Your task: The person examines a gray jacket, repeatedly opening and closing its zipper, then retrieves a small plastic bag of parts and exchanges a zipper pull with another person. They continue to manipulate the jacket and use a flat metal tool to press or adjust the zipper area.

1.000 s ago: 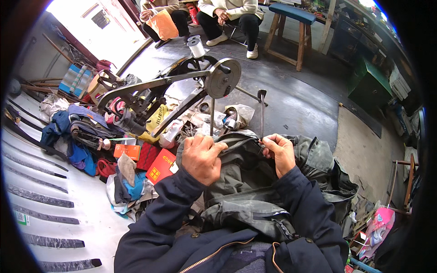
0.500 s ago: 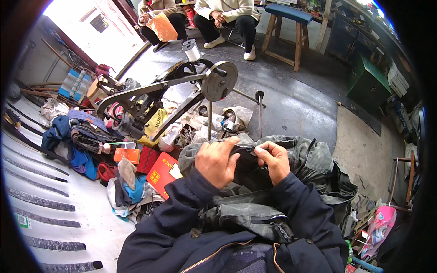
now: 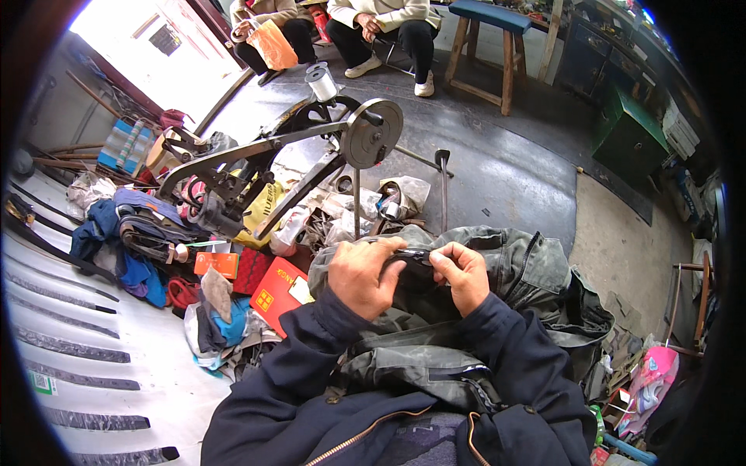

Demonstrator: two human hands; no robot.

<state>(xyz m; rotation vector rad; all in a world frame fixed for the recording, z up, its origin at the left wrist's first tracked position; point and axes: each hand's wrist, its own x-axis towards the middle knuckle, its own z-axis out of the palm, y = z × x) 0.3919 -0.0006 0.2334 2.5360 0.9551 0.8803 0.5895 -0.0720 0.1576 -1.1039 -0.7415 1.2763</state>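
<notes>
A dark grey-green garment (image 3: 536, 268), heavy like a jacket, lies bunched across my lap. My left hand (image 3: 364, 278) is closed on a black zipper (image 3: 412, 255) along the garment's upper edge, its thumb and fingers pressed together. Just to the right, my right hand (image 3: 463, 279) pinches the same strip between thumb and forefinger. A short stretch of the zipper runs between the two hands. Whatever lies under the fingertips is hidden.
Beyond my hands stands a hand-cranked sewing machine (image 3: 371, 133) with a white thread spool (image 3: 321, 81). Cloth scraps and bags are heaped beneath it. A red box (image 3: 273, 295) lies at left. Two people sit at the back beside a blue-topped wooden stool (image 3: 491, 23).
Both hands keep their grip on the zipper, with a slight shift of the right fingers. The whole view has shifted a little.
</notes>
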